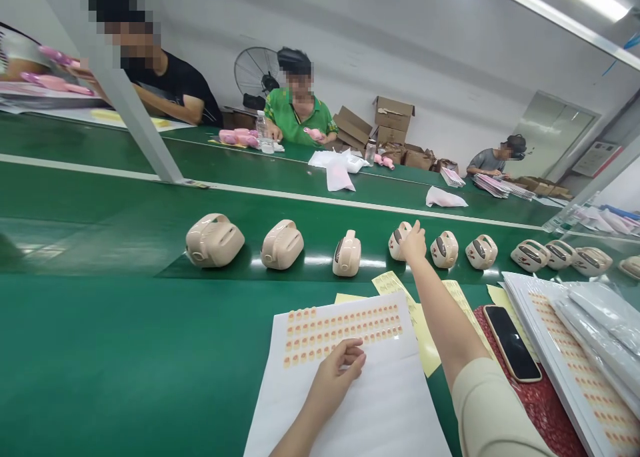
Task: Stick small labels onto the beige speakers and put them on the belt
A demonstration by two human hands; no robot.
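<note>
My right hand (415, 242) reaches forward to a cream-coloured device (397, 241) in the row, its fingers wrapped over the right side and top. Below, my left hand (341, 370) hovers over or rests on a white sheet (380, 390) bearing rows of small orange stickers (305, 340); its fingers are loosely curled and apart, with nothing seen in them. Left of my right hand stands a similar device (347, 254) with a dark panel, and just right of it another (445, 250) with a small red mark.
More cream devices (283, 245) line the green table (125, 350). Yellow sheets (427, 340), a phone (513, 343) and stacked sticker sheets (555, 350) with plastic bags lie at the right. A metal post (130, 103) rises at the left. Several people sit across the table.
</note>
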